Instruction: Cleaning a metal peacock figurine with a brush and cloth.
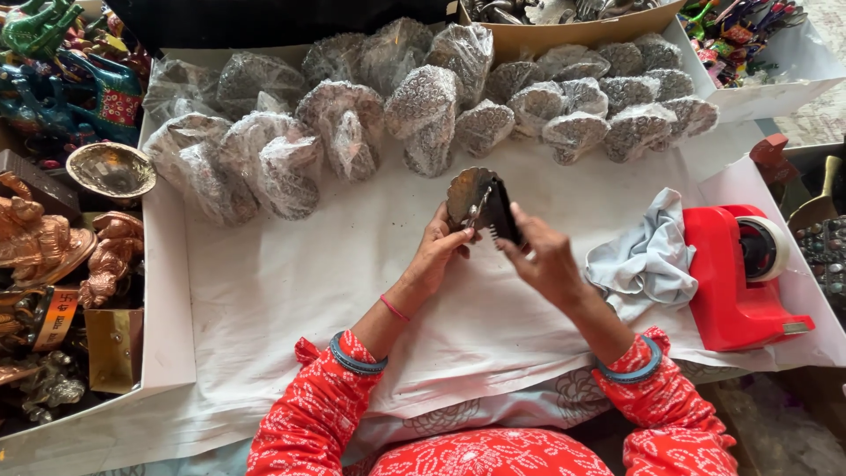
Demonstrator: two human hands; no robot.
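Holding a scalloped metal piece (468, 196) upright over the white sheet (291, 282), the left hand (438, 249) has its fingers curled around the piece's lower edge, thumb against its face. The right hand (539, 256) is closed on a small dark comb-like tool (502, 214), whose toothed edge lies against the piece's right side. Both hands meet above the middle of the sheet, just in front of the person's lap.

A thin pink band sits on the left wrist, and both arms wear red patterned sleeves with blue cuffs.

Behind the hands, a long row of plastic-wrapped pieces (352, 123) runs across the far part of the sheet, from the left edge to the right. A grey cloth (648, 256) lies crumpled just right of the right hand, touching a red tape dispenser (736, 273) further right. A cardboard box (573, 31) with more metal items stands beyond the row. At the left, past a white tray wall, there are copper-coloured figurines (53, 242), a shiny metal bowl (110, 169) and painted elephant figures (62, 62).
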